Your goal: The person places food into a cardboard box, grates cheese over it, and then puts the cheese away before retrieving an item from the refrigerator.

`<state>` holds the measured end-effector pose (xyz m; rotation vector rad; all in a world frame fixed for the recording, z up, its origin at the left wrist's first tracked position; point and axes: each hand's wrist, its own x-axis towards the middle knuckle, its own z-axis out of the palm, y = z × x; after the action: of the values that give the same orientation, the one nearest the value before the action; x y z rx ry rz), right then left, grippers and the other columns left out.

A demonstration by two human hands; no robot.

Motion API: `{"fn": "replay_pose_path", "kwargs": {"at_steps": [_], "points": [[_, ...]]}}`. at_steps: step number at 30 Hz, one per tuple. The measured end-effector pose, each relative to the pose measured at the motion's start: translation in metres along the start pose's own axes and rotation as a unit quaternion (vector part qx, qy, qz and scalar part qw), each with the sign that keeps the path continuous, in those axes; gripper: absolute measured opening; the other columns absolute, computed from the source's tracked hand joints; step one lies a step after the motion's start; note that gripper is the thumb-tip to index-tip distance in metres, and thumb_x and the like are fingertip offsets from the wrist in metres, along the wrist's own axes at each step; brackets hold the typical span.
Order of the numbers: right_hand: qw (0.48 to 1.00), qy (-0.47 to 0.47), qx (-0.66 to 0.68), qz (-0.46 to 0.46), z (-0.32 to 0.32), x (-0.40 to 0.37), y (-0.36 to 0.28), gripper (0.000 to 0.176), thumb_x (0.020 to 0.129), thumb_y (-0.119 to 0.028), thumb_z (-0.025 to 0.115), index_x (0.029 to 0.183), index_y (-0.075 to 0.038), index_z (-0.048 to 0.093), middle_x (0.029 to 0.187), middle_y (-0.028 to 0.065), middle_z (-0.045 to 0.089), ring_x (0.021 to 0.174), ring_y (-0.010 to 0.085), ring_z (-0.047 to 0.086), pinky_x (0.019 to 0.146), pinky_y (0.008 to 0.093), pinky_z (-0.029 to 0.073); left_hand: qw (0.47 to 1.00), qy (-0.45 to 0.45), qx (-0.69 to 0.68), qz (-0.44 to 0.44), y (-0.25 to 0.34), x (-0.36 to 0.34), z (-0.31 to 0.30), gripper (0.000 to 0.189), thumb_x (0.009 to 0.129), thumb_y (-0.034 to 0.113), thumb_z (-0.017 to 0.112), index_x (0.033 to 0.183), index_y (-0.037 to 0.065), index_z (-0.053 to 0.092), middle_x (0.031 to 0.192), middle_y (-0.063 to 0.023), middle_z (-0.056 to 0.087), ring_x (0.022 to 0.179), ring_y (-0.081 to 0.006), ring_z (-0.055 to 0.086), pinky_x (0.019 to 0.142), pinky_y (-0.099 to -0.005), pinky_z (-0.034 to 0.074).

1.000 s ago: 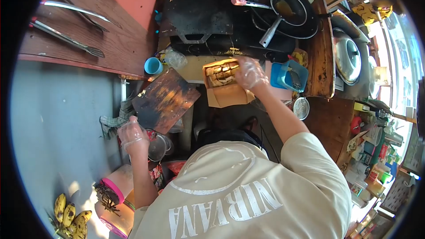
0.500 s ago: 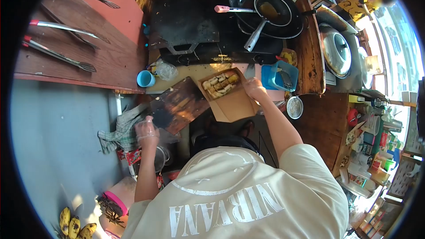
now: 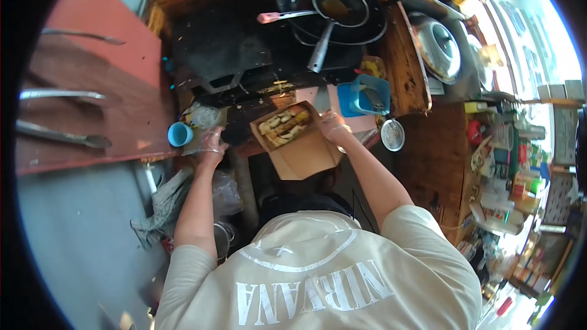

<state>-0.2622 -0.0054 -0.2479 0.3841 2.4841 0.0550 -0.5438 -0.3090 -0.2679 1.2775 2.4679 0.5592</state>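
Note:
My right hand [image 3: 333,128], in a clear glove, grips the right edge of an open brown cardboard box [image 3: 299,157]. Rows of browned, cut food [image 3: 284,127] fill the box's upper compartment, and its lid hangs down toward my body. My left hand [image 3: 211,145], also in a clear glove, is at the counter's front edge with thumb and fingers apart, below a clear plastic bag [image 3: 205,115] and right of a light-blue cup [image 3: 180,135]. A dark board [image 3: 247,112] lies on the counter between my left hand and the box, partly hidden.
Behind stands a black griddle [image 3: 214,55] beside a large wok [image 3: 373,27] bearing a smaller pan [image 3: 354,1] and pink-handled tongs [image 3: 269,17]. A blue container [image 3: 370,93] and a round strainer [image 3: 392,135] are at the right. More tongs [image 3: 61,94] lie on the left surface.
My left hand has moved up to the counter edge, away from the cloth. The dark board, tilted over the front edge before, now lies farther back. The view has shifted; my right hand still holds the box.

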Motion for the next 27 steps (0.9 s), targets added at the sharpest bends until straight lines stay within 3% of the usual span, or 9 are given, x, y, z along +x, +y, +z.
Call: {"fn": "replay_pose_path", "kwargs": {"at_steps": [11,12,14,17,18,19,21,22,27], "points": [[0.956,0.052,0.273,0.092,-0.018,0.02,-0.042,0.022,0.093,-0.02,0.058,0.107,-0.009,0.072,0.106,0.0149,0.074,0.093,0.0297,0.073,0.075,0.0419,0.057,0.997,0.071,-0.007,0.013,0.035,-0.022,-0.024,0.042,0.08,0.02,0.077,0.119,0.011,0.064,0.121,-0.0156,0.066,0.115,-0.0354,0.06,0.101,-0.0448,0.047],[0.79,0.095,0.576,0.189,-0.007,0.018,-0.046,0.025,0.092,-0.028,0.062,0.105,-0.008,0.071,0.103,0.0153,0.074,0.09,0.0259,0.072,0.074,0.0414,0.055,0.997,0.067,-0.028,0.015,0.043,-0.032,-0.028,0.041,0.083,0.022,0.076,0.12,0.01,0.064,0.119,-0.0162,0.067,0.113,-0.0367,0.061,0.099,-0.045,0.048],[0.658,0.073,0.727,0.183,-0.005,0.015,-0.047,0.026,0.09,-0.035,0.064,0.091,-0.009,0.069,0.086,0.0093,0.071,0.079,0.0194,0.067,0.069,0.0374,0.052,0.999,-0.001,-0.036,-0.019,0.062,-0.052,-0.035,0.039,0.084,0.023,0.074,0.119,0.008,0.064,0.12,-0.0179,0.066,0.112,-0.0376,0.061,0.097,-0.0452,0.048],[0.561,0.038,0.769,0.303,0.003,0.001,-0.052,0.036,0.093,-0.041,0.058,0.092,-0.007,0.067,0.085,0.0075,0.066,0.075,0.0196,0.062,0.065,0.0363,0.05,0.996,0.053,-0.07,-0.01,0.074,-0.08,-0.029,0.028,0.09,0.025,0.069,0.113,0.009,0.069,0.108,-0.0181,0.07,0.102,-0.039,0.065,0.089,-0.0457,0.052],[0.498,0.02,0.847,0.184,0.043,0.01,-0.044,0.028,0.092,-0.038,0.063,0.088,-0.011,0.061,0.081,0.0028,0.059,0.064,0.0157,0.054,0.054,0.0327,0.045,0.993,0.086,-0.063,-0.049,0.09,-0.083,-0.033,0.023,0.091,0.027,0.069,0.105,0.009,0.073,0.099,-0.0175,0.072,0.092,-0.0376,0.068,0.082,-0.0442,0.054],[0.313,-0.018,0.948,0.06,0.076,0.009,-0.036,0.023,0.092,-0.033,0.065,0.092,-0.011,0.06,0.08,0.0026,0.06,0.063,0.0158,0.056,0.055,0.0313,0.048,0.983,0.077,-0.111,-0.122,0.098,-0.086,-0.037,0.022,0.093,0.028,0.068,0.102,0.009,0.074,0.094,-0.0172,0.072,0.086,-0.0364,0.068,0.078,-0.0426,0.054],[0.478,0.071,0.86,0.165,0.023,-0.053,-0.036,0.031,0.092,-0.031,0.068,0.107,-0.004,0.064,0.09,0.0083,0.068,0.074,0.0198,0.067,0.066,0.0328,0.057,0.987,0.118,-0.1,-0.052,0.097,-0.085,-0.039,0.019,0.093,0.023,0.068,0.099,0.005,0.073,0.092,-0.0157,0.073,0.082,-0.0319,0.069,0.075,-0.0401,0.053],[0.362,0.121,0.923,0.038,0.074,-0.063,-0.033,0.037,0.09,-0.033,0.069,0.111,-0.002,0.066,0.091,0.0095,0.07,0.075,0.019,0.069,0.067,0.032,0.059,0.986,0.122,-0.092,-0.062,0.109,-0.079,-0.051,0.015,0.093,0.018,0.068,0.097,0.005,0.073,0.09,-0.0144,0.073,0.081,-0.0282,0.069,0.074,-0.0386,0.054],[0.575,0.098,0.786,0.203,0.051,-0.181,0.009,0.039,0.088,-0.035,0.066,0.112,-0.004,0.07,0.087,0.0083,0.072,0.071,0.0143,0.068,0.068,0.0296,0.059,0.972,0.158,-0.134,0.112,0.187,-0.035,-0.092,0.015,0.089,0.006,0.069,0.101,-0.004,0.07,0.093,-0.0163,0.072,0.082,-0.0278,0.069,0.076,-0.0374,0.056]]}}
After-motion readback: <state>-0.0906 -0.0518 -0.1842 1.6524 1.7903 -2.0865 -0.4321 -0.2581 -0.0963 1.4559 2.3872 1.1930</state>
